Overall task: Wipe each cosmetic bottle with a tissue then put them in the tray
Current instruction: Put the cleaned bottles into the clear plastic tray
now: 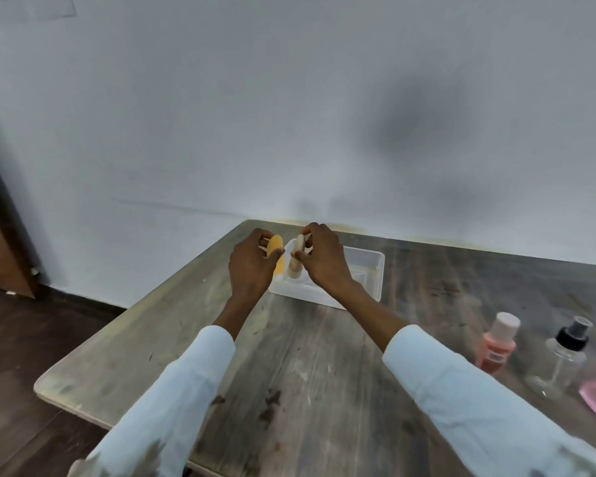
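Both hands are at the tray (369, 270) near the far edge of the surface (307, 356). Left hand (250, 266) pinches a yellow bottle (277, 254) by its top, upright, at the tray's left wall. Right hand (320, 258) pinches a beige bottle (296, 259) by its cap, upright, long axis vertical, base in or just above the tray; can't tell which. Likely next: release. Still unwiped, by the look of it: pink bottle (498, 342) and clear spray bottle (561, 352) at the right edge, nearer the right hand.
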